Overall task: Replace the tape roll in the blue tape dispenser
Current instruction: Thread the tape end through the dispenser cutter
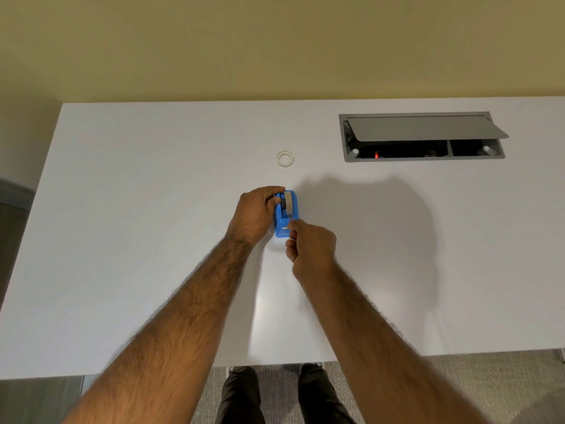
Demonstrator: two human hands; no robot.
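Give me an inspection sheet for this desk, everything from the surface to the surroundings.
Surface: white table, shadowed to the right of the hands.
Job's things: blue tape dispenser stands near the centre with a roll seated in it; a clear ring lies flat beyond it, apart.
Clutter: nothing seen.
Grippers: left hand grips the dispenser's far end; right hand seems to pinch the tape end at the cutter.
Cables: none loose; open cable box with a red light inside.
Surroundings: yellowish wall, grey carpet, the person's legs.
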